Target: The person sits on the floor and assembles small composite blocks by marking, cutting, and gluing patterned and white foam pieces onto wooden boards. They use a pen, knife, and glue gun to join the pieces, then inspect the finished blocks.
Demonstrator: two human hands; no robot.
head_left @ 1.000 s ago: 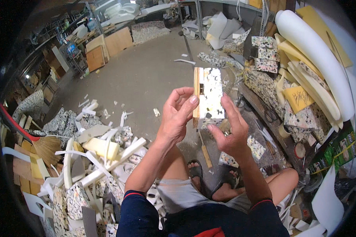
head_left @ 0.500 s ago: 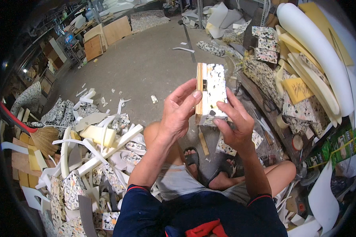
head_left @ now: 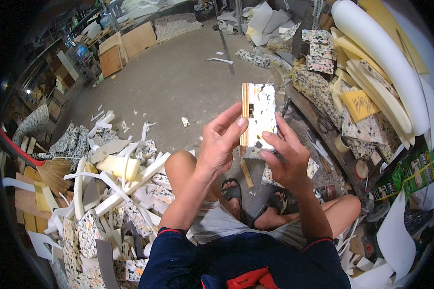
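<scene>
Up in front of me, both hands hold a block of white foam (head_left: pixel 265 103) speckled with black and yellow. A layered plywood piece (head_left: pixel 245 98) lies flat along the block's left side, and a small dark part shows between the two. My left hand (head_left: pixel 221 139) is closed round the plywood side, its thumb pressed on the near edge. On the right side, my right hand (head_left: pixel 290 156) grips the foam, thumb at the lower edge and forefinger on the top face. The underside of the block is hidden.
Foam offcuts (head_left: pixel 125 202) pile up at my left, beside a straw broom (head_left: pixel 53 174). At my right run a low wooden bench (head_left: pixel 318 115) with scissors (head_left: pixel 326 125), stacked foam sheets (head_left: pixel 381 96) and a long white foam roll (head_left: pixel 386 62). A wooden-handled tool (head_left: pixel 247 174) lies near my feet.
The block and both hands have come slightly nearer to me, with the grip unchanged. My left knee shows further out to the left. The whole view has shifted a little.
</scene>
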